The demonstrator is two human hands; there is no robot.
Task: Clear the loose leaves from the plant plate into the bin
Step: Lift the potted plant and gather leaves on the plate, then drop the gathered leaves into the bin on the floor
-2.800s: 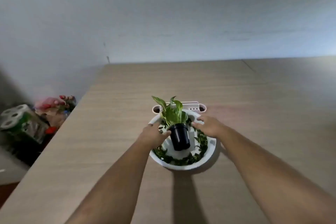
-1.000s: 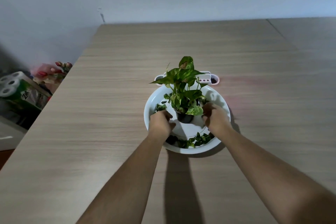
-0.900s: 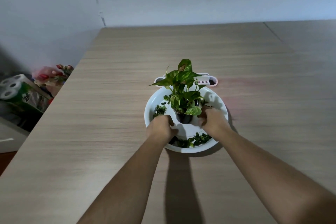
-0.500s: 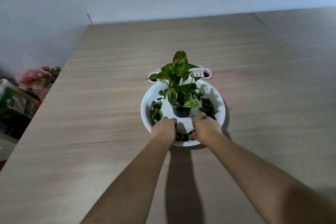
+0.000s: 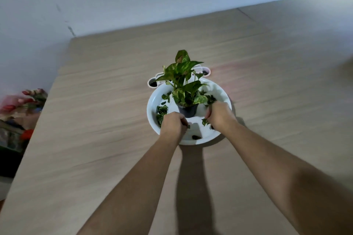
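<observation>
A round white plate (image 5: pixel 196 140) sits mid-table with a small black pot (image 5: pixel 187 110) at its centre, holding a green variegated plant (image 5: pixel 183 80). Loose dark green leaves (image 5: pixel 162 110) lie along the plate's left side, and more sit at the right rim. My left hand (image 5: pixel 172 123) is inside the plate at the front left, fingers curled closed over leaves. My right hand (image 5: pixel 219 115) is at the front right, fingers closed on a bunch of leaves that sticks out above and below the fist. A small white and pink bin (image 5: pixel 152 82) stands just behind the plate, mostly hidden by the plant.
The wooden table (image 5: pixel 95 139) ends at its left edge near a bunch of red flowers (image 5: pixel 28 97) and packaged goods on the floor side. A pale wall rises behind the table's far edge.
Both hands moved from the front rim of the plate apart to its sides and gathered leaves; the front part of the plate now shows bare white. The camera tilted slightly.
</observation>
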